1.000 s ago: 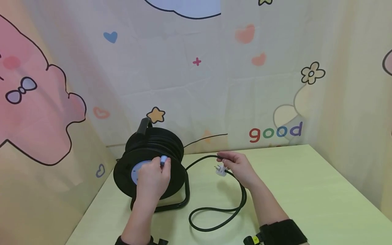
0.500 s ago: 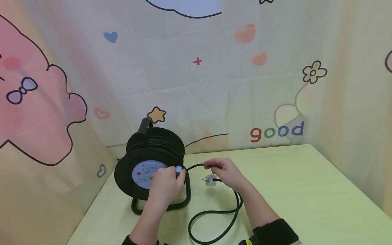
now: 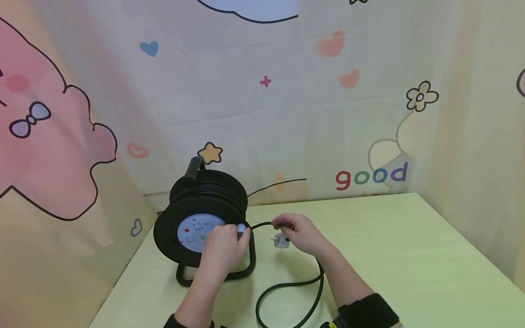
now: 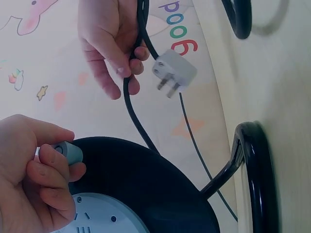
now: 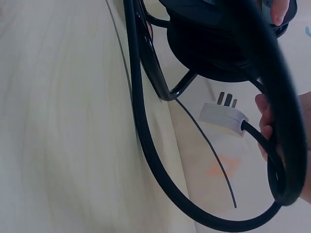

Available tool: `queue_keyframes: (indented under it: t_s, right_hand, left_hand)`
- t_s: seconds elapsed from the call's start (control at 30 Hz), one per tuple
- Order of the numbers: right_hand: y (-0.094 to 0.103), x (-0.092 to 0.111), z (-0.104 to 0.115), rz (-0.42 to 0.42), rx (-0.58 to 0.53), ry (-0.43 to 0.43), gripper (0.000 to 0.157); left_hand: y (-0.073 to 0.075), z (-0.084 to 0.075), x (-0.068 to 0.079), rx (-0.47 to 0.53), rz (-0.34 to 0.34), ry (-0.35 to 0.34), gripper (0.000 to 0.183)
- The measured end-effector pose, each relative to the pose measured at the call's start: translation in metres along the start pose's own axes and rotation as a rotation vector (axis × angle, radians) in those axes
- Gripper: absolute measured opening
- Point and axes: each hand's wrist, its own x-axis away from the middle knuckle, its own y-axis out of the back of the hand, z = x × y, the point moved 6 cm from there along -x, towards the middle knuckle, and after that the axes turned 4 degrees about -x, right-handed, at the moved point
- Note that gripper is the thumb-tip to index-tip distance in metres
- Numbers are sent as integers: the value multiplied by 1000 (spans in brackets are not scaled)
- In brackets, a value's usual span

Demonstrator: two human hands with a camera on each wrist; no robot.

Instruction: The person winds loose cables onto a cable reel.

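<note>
A black cable reel (image 3: 213, 191) with a pale blue socket panel (image 3: 194, 230) stands on the left of the table. My left hand (image 3: 223, 248) grips the small blue crank knob (image 3: 241, 228) at the right side of the reel's face. To its right, my right hand (image 3: 299, 232) holds the black cable (image 3: 262, 224) between thumb and fingers, a short way from the reel. A white three-pin plug (image 4: 177, 73) hangs just below the right hand on the cable's end. In the right wrist view the slack cable (image 5: 160, 174) curves in a large loop near the camera.
The reel rests on a black tube stand (image 3: 252, 259) on the pale green table (image 3: 389, 255). A cartoon-printed curtain (image 3: 246, 114) hangs behind and at both sides. A thin dark line (image 3: 279, 183) runs along the curtain beside the reel.
My left hand has swung the crank knob to the right and down around the reel's face. The right hand, with cable and plug, has moved left toward the reel and slightly down.
</note>
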Motion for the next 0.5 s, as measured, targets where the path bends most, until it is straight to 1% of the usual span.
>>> queue_keyframes:
  t_s: [0.07,0.2,0.27,0.33,0.37,0.43,0.47,0.5]
  right_hand:
    - [0,1,2,-8,79,-5,29]
    - [2,2,2,-17,266,-50,27]
    - [4,4,1,-25,375,-89,20]
    - [8,5,-1,-48,481,-137,10]
    - [11,7,-3,-57,526,-164,9]
    - [16,9,-6,-68,576,-234,19]
    - [18,10,-8,-69,573,-262,25]
    - [19,10,-9,-66,546,-279,29]
  left_hand:
    - [0,0,0,1,-2,-1,50]
    - [0,0,0,0,-13,-10,51]
    - [0,-1,0,2,-17,-16,52]
    - [0,-1,0,0,-19,-20,52]
    - [0,-1,0,-2,-18,-20,52]
    - [0,-1,0,-3,-16,-19,52]
    - [0,-1,1,-3,-19,-19,52]
    - [0,-1,1,-1,-20,-17,52]
